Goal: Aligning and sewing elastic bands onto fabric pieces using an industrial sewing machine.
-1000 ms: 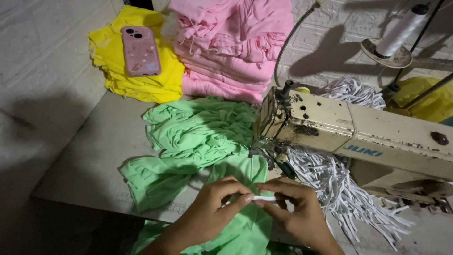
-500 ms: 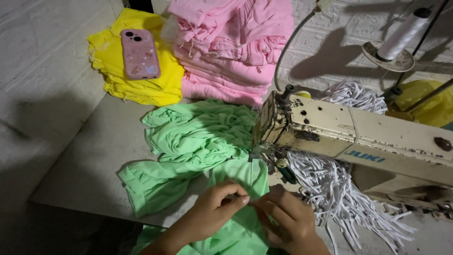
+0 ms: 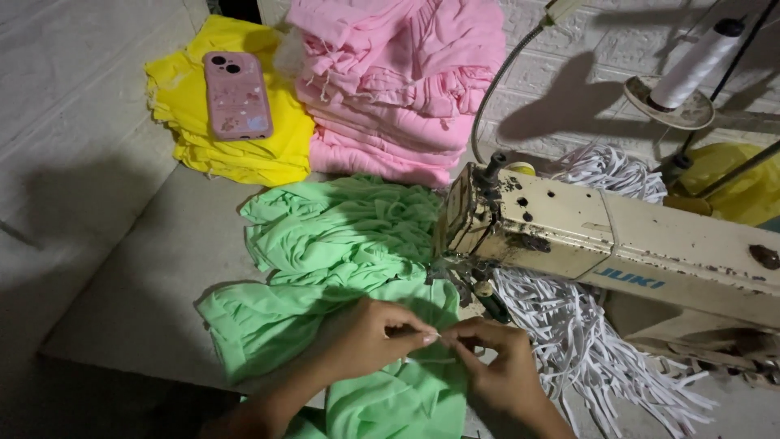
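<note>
Head view: both hands meet over green cloth.
Fingers: left hand (image 3: 370, 337) and right hand (image 3: 496, 370) pinch one thin white strip (image 3: 439, 335) between fingertips.
Strip position: over the green fabric (image 3: 341, 244), just before the sewing machine (image 3: 617, 244).
Handling advice: keep strip taut and flat.
Nearby: white strip bundle (image 3: 585, 341); pink stack (image 3: 406, 81); phone (image 3: 237, 95) on yellow pile (image 3: 244, 154).

Sewing machine (image 3: 617, 240), cream, stained: above and right of the fingertips. White strips (image 3: 581, 341): right of them, under the machine arm. Pink cloth stack (image 3: 406, 81): far above. Yellow cloth pile (image 3: 236, 142): up-left, pink phone (image 3: 237, 95) lying on it. Thread cone (image 3: 695, 61): far upper right.
</note>
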